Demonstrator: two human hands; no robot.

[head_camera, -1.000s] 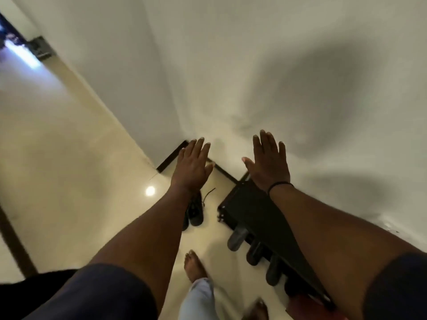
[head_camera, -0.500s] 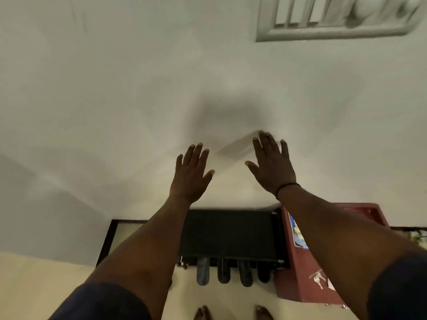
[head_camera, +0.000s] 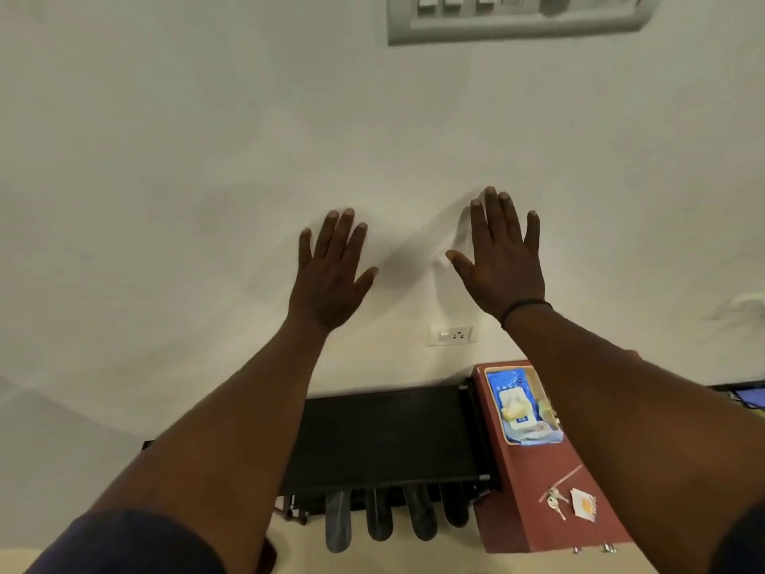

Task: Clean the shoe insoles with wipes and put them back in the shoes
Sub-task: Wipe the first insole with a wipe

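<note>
White wall (head_camera: 165, 159); dark shoes (head_camera: 418, 513) under black rack (head_camera: 385, 437); both hands (head_camera: 331, 275) spread, holding nothing.

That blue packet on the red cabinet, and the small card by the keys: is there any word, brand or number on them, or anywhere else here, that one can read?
None can be read.
Blue packet with a white label on the red cabinet: print too blurred to read.
Small white and orange card beside the metal keys: too small to read.
White wall socket and grey switch panel: no lettering visible.
</note>
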